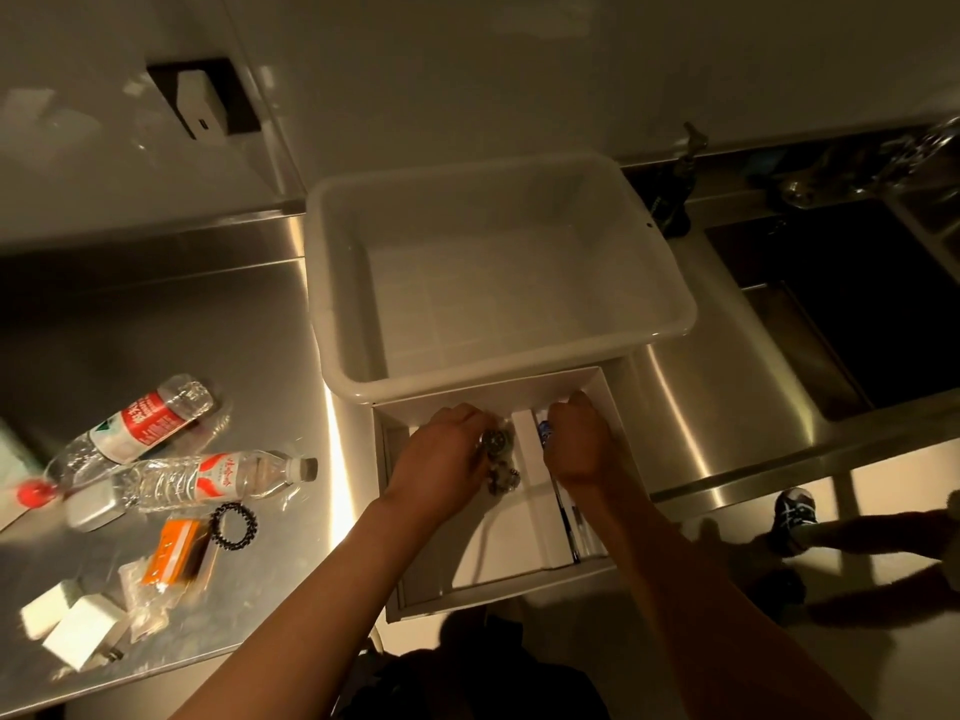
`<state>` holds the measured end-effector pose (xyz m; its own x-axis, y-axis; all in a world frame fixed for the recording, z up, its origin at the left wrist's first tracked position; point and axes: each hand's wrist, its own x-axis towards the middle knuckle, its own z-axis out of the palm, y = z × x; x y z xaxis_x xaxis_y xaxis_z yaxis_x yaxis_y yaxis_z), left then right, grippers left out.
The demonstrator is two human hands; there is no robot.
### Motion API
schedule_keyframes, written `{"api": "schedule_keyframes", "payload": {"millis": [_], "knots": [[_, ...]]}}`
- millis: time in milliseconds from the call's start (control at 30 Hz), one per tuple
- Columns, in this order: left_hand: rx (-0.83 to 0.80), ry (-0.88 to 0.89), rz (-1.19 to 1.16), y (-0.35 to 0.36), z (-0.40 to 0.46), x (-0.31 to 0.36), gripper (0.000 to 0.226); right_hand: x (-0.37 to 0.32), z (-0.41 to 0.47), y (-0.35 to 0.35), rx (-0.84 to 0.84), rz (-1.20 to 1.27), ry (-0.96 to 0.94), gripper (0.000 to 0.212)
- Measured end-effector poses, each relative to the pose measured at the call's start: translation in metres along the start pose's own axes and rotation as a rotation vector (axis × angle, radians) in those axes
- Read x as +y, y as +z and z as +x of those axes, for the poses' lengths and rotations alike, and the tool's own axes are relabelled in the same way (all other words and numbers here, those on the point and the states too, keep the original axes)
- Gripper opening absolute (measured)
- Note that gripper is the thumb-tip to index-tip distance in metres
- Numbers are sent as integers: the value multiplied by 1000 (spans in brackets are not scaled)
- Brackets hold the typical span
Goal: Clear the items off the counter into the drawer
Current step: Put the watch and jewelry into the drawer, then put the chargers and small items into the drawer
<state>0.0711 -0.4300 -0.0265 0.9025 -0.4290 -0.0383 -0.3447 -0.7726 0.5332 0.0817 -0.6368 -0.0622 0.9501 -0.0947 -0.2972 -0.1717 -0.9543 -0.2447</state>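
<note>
Both hands are down in the open drawer [613, 407]. Left hand [441, 454] has fingers curled round a clear crinkly packet [500, 454] w/ dark round bits inside, in the middle section; right hand [579, 439] pinches a blue-and-white pen-like item [545, 427] at the narrow right slot (exact grip partly hidden). Packet looks light, soft, prob. slippery film, so best held by the bulk, not an edge. Bottles [208, 475], hair tie [232, 523], orange packet [174, 553] & white blocks [78, 623] remain on the counter [182, 314].

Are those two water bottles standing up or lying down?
Lying down. Both bottles rest on their sides on the steel counter, one crossing the other near its cap end.
</note>
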Motion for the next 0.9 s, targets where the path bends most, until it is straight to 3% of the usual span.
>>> {"api": "schedule_keyframes", "payload": {"millis": [167,500,700,900], "knots": [[60,42,19,-15,0,4,40,-14,-19,-18,124,140,-74,24],[188,7,73,-67,-18,-15,36,-81,-45,-63,235,155,-187,44],[285,-117,105,-106,-63,-68,31,-174,-49,-67,277,131,-341,45],[324,-288,113,-139,-131,-139,31,-272,-63,-35,179,107,-491,47]]}}
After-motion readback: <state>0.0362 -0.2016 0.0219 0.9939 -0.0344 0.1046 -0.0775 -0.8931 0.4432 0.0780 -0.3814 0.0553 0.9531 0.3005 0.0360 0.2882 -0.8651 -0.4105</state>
